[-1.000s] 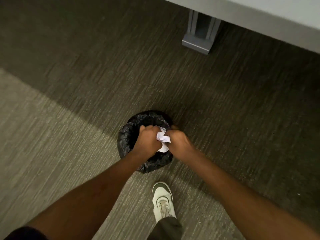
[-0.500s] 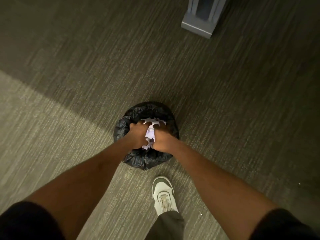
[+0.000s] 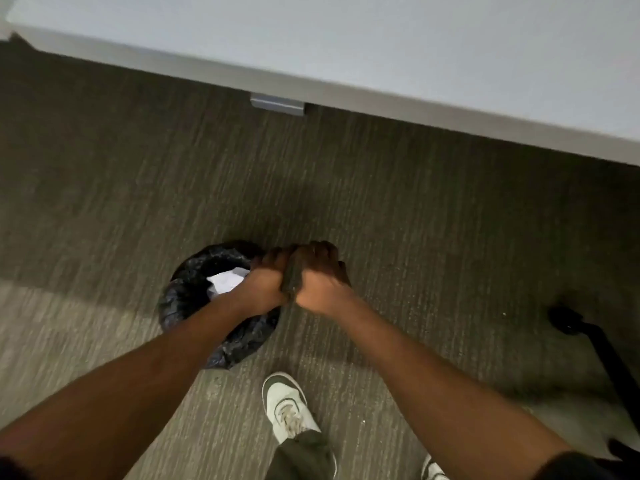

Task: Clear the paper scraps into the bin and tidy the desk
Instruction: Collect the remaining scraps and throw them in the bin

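The pale desk (image 3: 381, 39) runs across the top of the view, its edge slanting down to the right, with one grey leg foot (image 3: 277, 105) showing beneath it on the carpet (image 3: 104, 168). Both forearms reach forward and down from the lower corners, meeting over the right rim of the single round bin (image 3: 194, 292), lined in black plastic. The left hand (image 3: 265, 284) and right hand (image 3: 320, 282) are pressed knuckle to knuckle, fingers curled tight; whether anything is held between them I cannot tell. White paper scraps (image 3: 227, 282) lie bunched inside the bin. One white shoe (image 3: 285, 408) stands just below it.
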